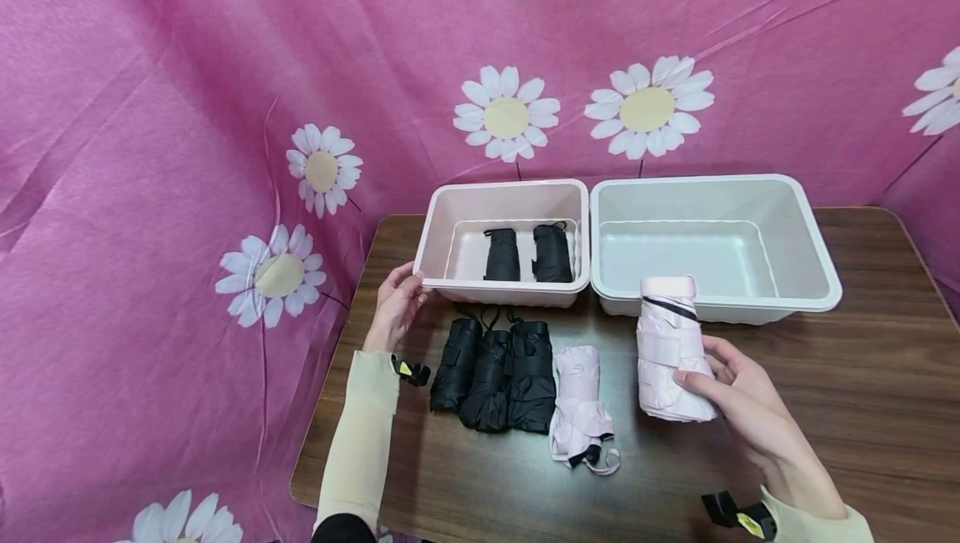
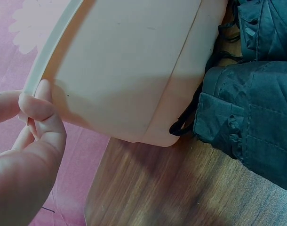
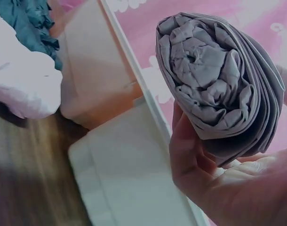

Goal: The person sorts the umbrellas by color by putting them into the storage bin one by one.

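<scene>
My right hand (image 1: 746, 401) grips a pale pink folded umbrella (image 1: 669, 359), held upright in front of the white bin (image 1: 813, 251). The right wrist view shows the umbrella's rolled, layered end (image 3: 200, 70) above my fingers. At the front left corner of the pale pink bin (image 1: 502, 286), my left hand (image 1: 396, 305) pinches the rim between thumb and fingers. Inside that bin lie two black folded umbrellas (image 1: 502, 255). Before it on the table are three more black folded umbrellas (image 1: 487, 380), side by side, and another pale pink one (image 1: 579, 401) with its strap loop toward me.
Both bins stand side by side at the back of the brown wooden table (image 1: 885, 293). Behind them hangs a pink cloth (image 1: 405, 42) with daisies, which also runs down the left side. The table's left edge is close to my left forearm.
</scene>
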### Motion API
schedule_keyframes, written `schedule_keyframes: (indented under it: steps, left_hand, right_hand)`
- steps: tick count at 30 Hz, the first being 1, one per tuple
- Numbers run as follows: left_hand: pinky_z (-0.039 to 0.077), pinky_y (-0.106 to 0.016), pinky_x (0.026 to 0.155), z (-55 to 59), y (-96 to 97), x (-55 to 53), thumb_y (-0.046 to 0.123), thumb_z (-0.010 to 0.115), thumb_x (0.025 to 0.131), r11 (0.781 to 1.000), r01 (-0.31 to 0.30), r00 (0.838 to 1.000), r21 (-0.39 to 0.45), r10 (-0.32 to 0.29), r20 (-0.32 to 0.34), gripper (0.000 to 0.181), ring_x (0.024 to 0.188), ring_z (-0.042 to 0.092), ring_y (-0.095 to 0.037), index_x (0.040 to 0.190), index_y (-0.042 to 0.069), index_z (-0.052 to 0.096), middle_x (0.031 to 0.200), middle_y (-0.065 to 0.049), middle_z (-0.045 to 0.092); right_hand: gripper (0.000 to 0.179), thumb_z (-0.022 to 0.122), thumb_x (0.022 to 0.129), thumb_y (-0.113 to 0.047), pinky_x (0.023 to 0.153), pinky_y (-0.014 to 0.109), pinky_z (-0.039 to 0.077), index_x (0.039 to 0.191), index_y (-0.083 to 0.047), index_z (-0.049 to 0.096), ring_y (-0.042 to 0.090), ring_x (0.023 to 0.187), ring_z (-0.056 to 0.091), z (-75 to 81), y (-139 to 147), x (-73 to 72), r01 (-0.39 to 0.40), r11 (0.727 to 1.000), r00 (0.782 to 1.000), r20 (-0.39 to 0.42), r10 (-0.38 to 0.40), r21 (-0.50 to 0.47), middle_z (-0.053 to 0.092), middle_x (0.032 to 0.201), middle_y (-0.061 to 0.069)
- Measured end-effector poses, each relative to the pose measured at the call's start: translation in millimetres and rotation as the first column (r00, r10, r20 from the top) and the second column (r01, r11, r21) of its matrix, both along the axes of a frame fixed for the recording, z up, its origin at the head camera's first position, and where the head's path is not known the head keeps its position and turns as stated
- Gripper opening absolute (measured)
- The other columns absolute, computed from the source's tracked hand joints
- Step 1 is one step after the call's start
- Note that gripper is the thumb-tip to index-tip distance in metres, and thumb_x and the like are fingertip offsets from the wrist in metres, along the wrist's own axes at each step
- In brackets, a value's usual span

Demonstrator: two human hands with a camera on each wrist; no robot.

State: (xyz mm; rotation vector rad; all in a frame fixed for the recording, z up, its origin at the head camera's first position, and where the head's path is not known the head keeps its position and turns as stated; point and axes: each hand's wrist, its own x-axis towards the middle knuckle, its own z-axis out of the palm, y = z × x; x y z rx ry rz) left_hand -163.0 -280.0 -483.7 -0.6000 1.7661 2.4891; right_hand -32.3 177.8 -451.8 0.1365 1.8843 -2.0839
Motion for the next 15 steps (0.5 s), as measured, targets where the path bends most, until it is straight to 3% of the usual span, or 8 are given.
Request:
schedule_keyframes:
  steps: [5,15]
  left_hand:
    - [0.044,-0.018,0.055,0.9,-0.2,0.6,-0.002,0.051,0.096,1.0,0.004,1.0,0.007,-0.004,-0.001,0.03,0.062,0.059,-0.01,0.125,0.004,0.046,0.085,-0.003,0.06]
    - [0.044,-0.018,0.056,3.0,0.5,0.6,-0.001,0.052,0.096,1.0,0.001,1.0,-0.016,0.0,0.018,0.032,0.062,0.059,-0.009,0.127,0.002,0.045,0.083,-0.001,0.061]
  right_hand:
    - [0.037,0.06,0.09,0.002,0.067,0.021,0.055,0.117,-0.021,0.049,0.001,0.086,0.066,11.0,1.8,-3.7,0.034,0.999,0.998,-0.043,-0.035,-0.039,0.07,0.099,-0.015]
    - [0.038,0.055,0.091,0.008,0.068,0.021,0.056,0.119,-0.017,0.054,0.004,0.087,0.068,25.8,5.7,-13.8,0.075,0.976,0.99,-0.099,-0.097,-0.204,0.072,0.102,-0.007]
